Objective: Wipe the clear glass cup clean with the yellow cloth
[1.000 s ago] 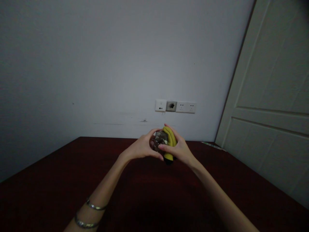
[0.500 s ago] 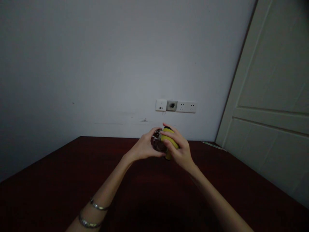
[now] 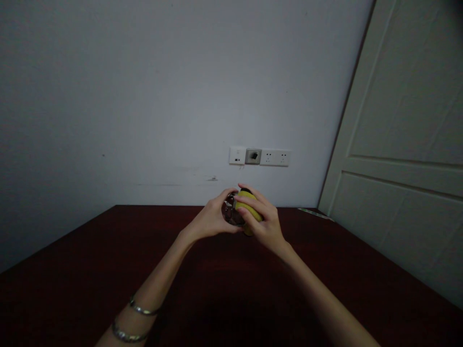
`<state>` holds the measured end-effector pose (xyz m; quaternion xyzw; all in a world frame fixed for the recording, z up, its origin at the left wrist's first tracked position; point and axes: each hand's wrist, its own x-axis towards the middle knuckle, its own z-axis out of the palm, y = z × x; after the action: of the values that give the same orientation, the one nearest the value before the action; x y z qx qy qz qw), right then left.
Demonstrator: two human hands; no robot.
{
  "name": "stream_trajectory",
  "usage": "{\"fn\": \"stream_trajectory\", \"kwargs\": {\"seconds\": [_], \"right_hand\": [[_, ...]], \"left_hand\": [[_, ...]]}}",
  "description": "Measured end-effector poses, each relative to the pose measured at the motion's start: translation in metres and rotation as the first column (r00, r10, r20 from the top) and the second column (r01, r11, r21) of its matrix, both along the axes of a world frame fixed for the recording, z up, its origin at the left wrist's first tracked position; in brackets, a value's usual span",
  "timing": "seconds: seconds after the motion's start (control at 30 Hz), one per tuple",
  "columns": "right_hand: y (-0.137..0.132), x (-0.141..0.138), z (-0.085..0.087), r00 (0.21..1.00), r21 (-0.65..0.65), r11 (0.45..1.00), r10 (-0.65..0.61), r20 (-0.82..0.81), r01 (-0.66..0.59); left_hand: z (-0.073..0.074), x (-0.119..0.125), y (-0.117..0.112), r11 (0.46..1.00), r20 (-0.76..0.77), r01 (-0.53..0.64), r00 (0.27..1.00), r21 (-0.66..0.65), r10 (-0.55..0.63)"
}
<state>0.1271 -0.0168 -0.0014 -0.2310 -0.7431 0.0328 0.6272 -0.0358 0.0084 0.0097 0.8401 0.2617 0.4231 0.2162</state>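
My left hand (image 3: 210, 218) is closed around a clear glass (image 3: 231, 213), with the thumb below and the fingers over the top. The glass is tilted on its side, and the dark red table shows through it. In my right hand (image 3: 265, 219) is a yellow sponge (image 3: 252, 206) with a dark edge, gripped between thumb and fingers. The sponge is against the right end of the glass. Fingers hide part of both things, so I cannot tell whether any of the sponge is inside the glass.
Below my hands lies a dark red table (image 3: 152, 260), its far edge against a pale wall (image 3: 162, 106). Several socket plates (image 3: 275, 157) are on the wall. A panelled door (image 3: 401, 140) stands to the right, and a thin flat strip (image 3: 315, 214) lies at the far right corner.
The whole view has shifted slightly, so my hands and the wall sockets appear a little further left. Both hands keep the same grip on the glass and the sponge.
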Motion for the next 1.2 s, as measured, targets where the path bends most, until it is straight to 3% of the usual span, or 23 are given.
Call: {"fn": "stream_trajectory", "kwargs": {"seconds": [0.23,0.3,0.5,0.57,0.8,1.07,1.2], "right_hand": [[0.013,-0.001,0.003,0.96,-0.264,0.958,0.036,-0.277,-0.112],[0.011,-0.001,0.003,0.973,-0.245,0.966,0.027,-0.229,-0.085],[0.001,0.001,0.001,0.997,0.021,1.0,0.008,0.078,-0.009],[0.001,0.002,0.0,0.998,0.006,1.0,0.016,0.065,-0.017],[0.013,0.002,0.001,0.982,-0.261,0.964,0.005,-0.19,-0.056],[0.003,0.006,-0.001,0.989,0.04,0.998,-0.045,0.142,0.04],[0.008,0.006,-0.002,0.996,-0.02,0.999,-0.046,0.075,0.048]], "left_hand": [[0.004,0.001,-0.003,0.996,-0.042,0.027,0.999,0.089,-0.023],[0.003,0.0,-0.002,0.997,-0.058,0.014,0.998,0.08,-0.01],[0.001,-0.001,0.001,0.999,-0.054,-0.028,0.998,0.042,0.03],[0.001,-0.001,0.001,0.999,-0.047,-0.022,0.999,0.045,0.024],[0.003,0.001,-0.002,0.998,-0.075,-0.004,0.997,0.066,0.009],[0.002,0.004,-0.003,0.99,-0.016,-0.099,0.995,-0.101,0.098],[-0.001,0.005,-0.001,0.987,-0.023,-0.129,0.992,-0.093,0.127]]}}
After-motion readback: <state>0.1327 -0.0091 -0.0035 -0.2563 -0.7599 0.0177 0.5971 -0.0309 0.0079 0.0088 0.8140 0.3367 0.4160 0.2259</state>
